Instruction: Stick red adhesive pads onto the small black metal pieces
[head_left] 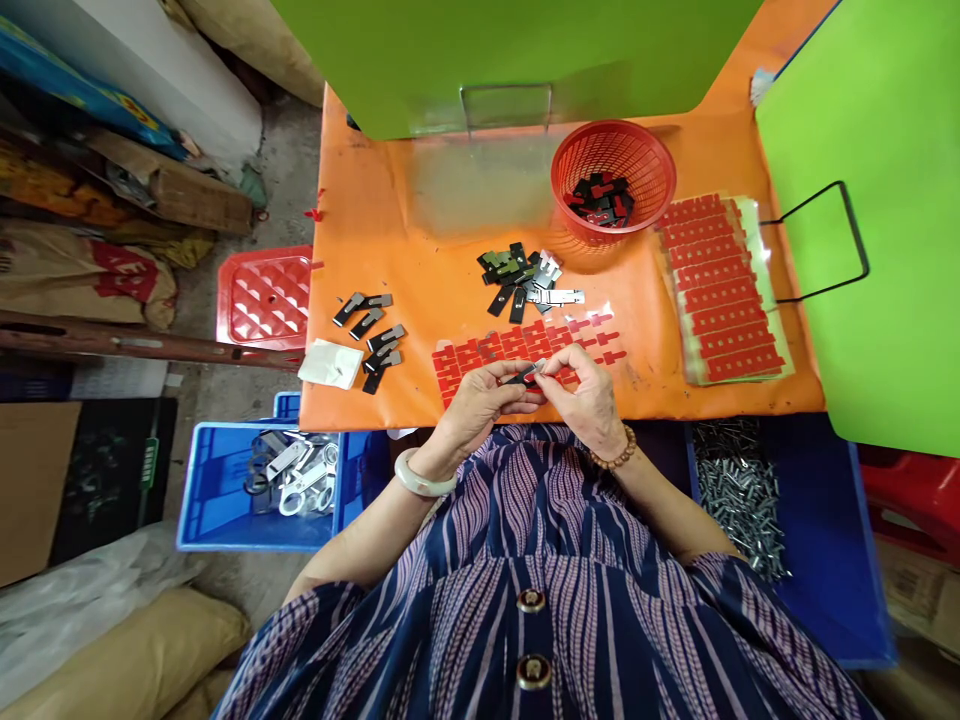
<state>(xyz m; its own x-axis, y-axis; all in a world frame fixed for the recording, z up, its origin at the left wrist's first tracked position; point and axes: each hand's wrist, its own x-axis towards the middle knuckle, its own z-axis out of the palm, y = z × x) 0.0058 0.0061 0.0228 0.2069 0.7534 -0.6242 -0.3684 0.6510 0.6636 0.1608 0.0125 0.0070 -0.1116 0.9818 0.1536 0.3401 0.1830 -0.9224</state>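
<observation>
My left hand [480,405] and my right hand [585,395] meet at the near edge of the orange table [420,240]. Together they pinch one small dark metal piece [523,375] between the fingertips. Just beyond them lies a clear sheet of red stickers [517,345]. A loose pile of dark and silver metal pieces [525,278] sits further back. Several more dark pieces [375,335] lie in a row to the left, beside a white cloth [330,362].
A red basket [613,175] holding dark pieces stands at the back. Stacked red sticker sheets [716,290] lie at the right. Green boards [870,200] close the back and right. A blue bin [259,485] with metal parts sits below left; a red stool [262,295] stands beside the table.
</observation>
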